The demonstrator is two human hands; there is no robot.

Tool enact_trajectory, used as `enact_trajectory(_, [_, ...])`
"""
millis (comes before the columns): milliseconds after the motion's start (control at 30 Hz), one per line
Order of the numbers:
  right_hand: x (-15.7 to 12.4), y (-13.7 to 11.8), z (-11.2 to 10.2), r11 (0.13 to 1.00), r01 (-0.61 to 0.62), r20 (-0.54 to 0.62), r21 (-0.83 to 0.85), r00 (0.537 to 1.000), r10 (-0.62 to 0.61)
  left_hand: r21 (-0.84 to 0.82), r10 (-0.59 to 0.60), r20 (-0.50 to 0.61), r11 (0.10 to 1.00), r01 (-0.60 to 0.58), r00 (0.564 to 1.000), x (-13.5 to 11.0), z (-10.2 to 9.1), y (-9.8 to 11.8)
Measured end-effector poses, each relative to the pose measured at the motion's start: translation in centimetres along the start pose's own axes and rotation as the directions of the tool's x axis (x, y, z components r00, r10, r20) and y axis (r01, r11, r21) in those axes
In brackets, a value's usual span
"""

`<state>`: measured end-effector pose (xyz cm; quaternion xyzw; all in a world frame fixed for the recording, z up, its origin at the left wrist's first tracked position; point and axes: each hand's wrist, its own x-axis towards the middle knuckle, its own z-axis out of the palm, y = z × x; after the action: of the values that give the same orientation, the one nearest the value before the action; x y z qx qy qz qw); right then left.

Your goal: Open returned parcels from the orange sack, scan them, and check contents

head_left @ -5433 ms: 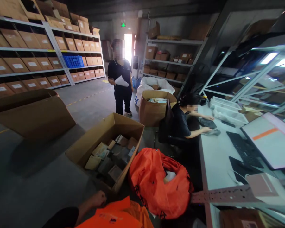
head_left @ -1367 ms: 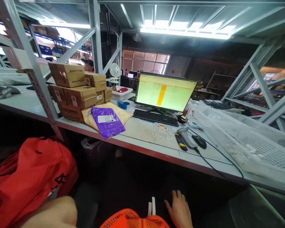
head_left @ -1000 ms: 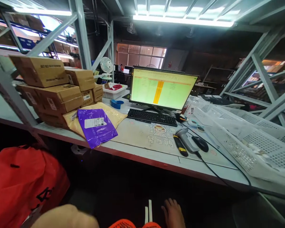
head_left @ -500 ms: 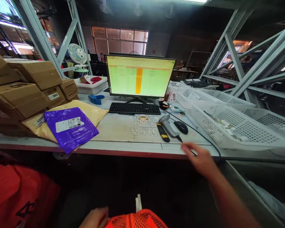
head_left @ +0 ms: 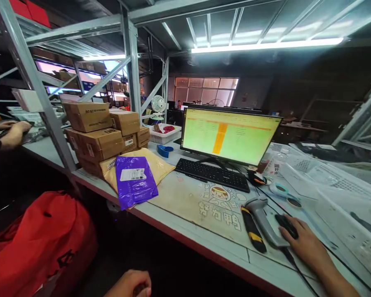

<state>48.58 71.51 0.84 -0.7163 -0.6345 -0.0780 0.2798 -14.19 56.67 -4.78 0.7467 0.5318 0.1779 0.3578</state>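
Observation:
My right hand (head_left: 307,243) rests over a black computer mouse (head_left: 286,225) at the right of the desk mat, fingers bent round it. Beside it lie a grey barcode scanner (head_left: 266,222) and a black-and-yellow utility knife (head_left: 253,229). My left hand (head_left: 131,284) is low at the bottom edge, below the desk front. Its fingers are curled in; what they hold, if anything, is hidden. A monitor (head_left: 228,134) shows a table with an orange column, behind a black keyboard (head_left: 212,174). A purple mailer bag (head_left: 136,192) with a white label lies on a yellow padded envelope (head_left: 154,165).
Cardboard boxes (head_left: 100,142) are stacked at the desk's left, near a blue tape dispenser (head_left: 165,151). White perforated baskets (head_left: 343,210) crowd the right side. A red bag (head_left: 58,235) stands at lower left. Another person's hand (head_left: 17,132) shows beyond the metal upright (head_left: 46,90).
My right hand has moved from the desk's front edge onto the mouse. The view has swung left and up. The orange mesh item beside my left hand has gone out of view.

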Motion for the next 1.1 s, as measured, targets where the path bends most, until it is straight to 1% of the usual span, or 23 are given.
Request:
enact_trajectory(67, [0.4,0.1,-0.1,0.999,-0.001,-0.001,-0.044,1.000,0.001,0.031,0.076,-0.102,0.997,-0.073,0.992,1.4,-2.2,2.1])
enact_trajectory(100, [0.6,0.0,-0.2,0.998,-0.014,-0.003,-0.065,1.000,0.014,0.053,0.127,-0.166,0.991,-0.120,0.978,2.4,-3.6,3.0])
enact_trajectory(133, [0.7,-0.2,-0.2,0.996,-0.031,-0.007,-0.081,1.000,0.030,0.084,0.188,-0.253,0.982,-0.172,0.949,3.6,-5.2,3.8])
enact_trajectory(167, [0.8,-0.4,-0.3,0.995,-0.046,-0.012,-0.090,0.999,0.046,0.136,0.247,-0.364,0.968,-0.211,0.898,4.9,-7.0,4.2])
enact_trajectory(200, [0.8,-0.6,-0.3,0.994,-0.059,-0.021,-0.092,0.998,0.057,0.204,0.294,-0.494,0.954,-0.220,0.818,6.3,-8.8,4.4])
enact_trajectory(233, [0.8,-0.7,-0.3,0.994,-0.064,-0.030,-0.086,0.998,0.061,0.280,0.324,-0.609,0.942,-0.185,0.724,7.7,-10.6,4.3])
enact_trajectory(267, [0.7,-0.7,-0.2,0.995,-0.061,-0.040,-0.075,0.998,0.058,0.348,0.334,-0.694,0.931,-0.109,0.639,9.1,-12.4,3.9])
enact_trajectory(300, [0.6,-0.7,-0.1,0.997,-0.053,-0.048,-0.059,0.998,0.050,0.388,0.319,-0.759,0.922,0.000,0.568,10.3,-13.9,3.3])
enact_trajectory(333, [0.6,-0.6,0.0,0.998,-0.047,-0.055,-0.044,0.998,0.044,0.401,0.290,-0.808,0.908,0.118,0.513,11.4,-15.3,2.5])
enact_trajectory(367, [0.5,-0.5,0.1,0.999,-0.043,-0.059,-0.030,0.997,0.041,0.392,0.252,-0.844,0.892,0.225,0.473,12.3,-16.4,1.7])
enact_trajectory(400, [0.5,-0.4,0.2,0.999,-0.043,-0.058,-0.017,0.997,0.042,0.368,0.210,-0.872,0.877,0.308,0.443,13.1,-17.2,0.8])
enact_trajectory(433, [0.5,-0.3,0.3,0.999,-0.049,-0.054,-0.007,0.997,0.049,0.340,0.171,-0.889,0.867,0.363,0.426,13.6,-17.7,-0.1])
enact_trajectory(467, [0.5,-0.2,0.3,0.998,-0.058,-0.047,0.001,0.997,0.058,0.317,0.138,-0.897,0.863,0.394,0.420,14.1,-18.0,-1.0])
enact_trajectory(533, [0.5,0.0,0.3,0.997,-0.080,-0.031,0.022,0.996,0.080,0.294,0.095,-0.895,0.860,0.417,0.435,14.7,-18.0,-2.4])
enact_trajectory(633, [0.6,0.0,0.2,0.992,-0.115,-0.008,0.052,0.993,0.115,0.300,0.092,-0.889,0.857,0.420,0.448,15.2,-17.3,-3.7])
enact_trajectory(700, [0.6,0.1,0.3,0.990,-0.129,-0.001,0.065,0.992,0.129,0.298,0.099,-0.894,0.860,0.414,0.437,15.3,-16.9,-4.0])
enact_trajectory(800, [0.6,0.2,0.5,0.986,-0.140,-0.019,0.088,0.990,0.143,0.270,0.073,-0.902,0.864,0.425,0.426,15.4,-16.7,-4.0])
enact_trajectory(967, [0.5,-0.2,0.6,0.984,-0.128,-0.062,0.121,0.989,0.136,0.265,0.068,-0.901,0.867,0.421,0.427,15.3,-16.7,-3.9])
enact_trajectory(1100, [0.4,-1.0,0.0,0.982,-0.170,-0.028,0.085,0.985,0.173,0.266,0.073,-0.903,0.868,0.420,0.423,15.3,-16.7,-3.9])
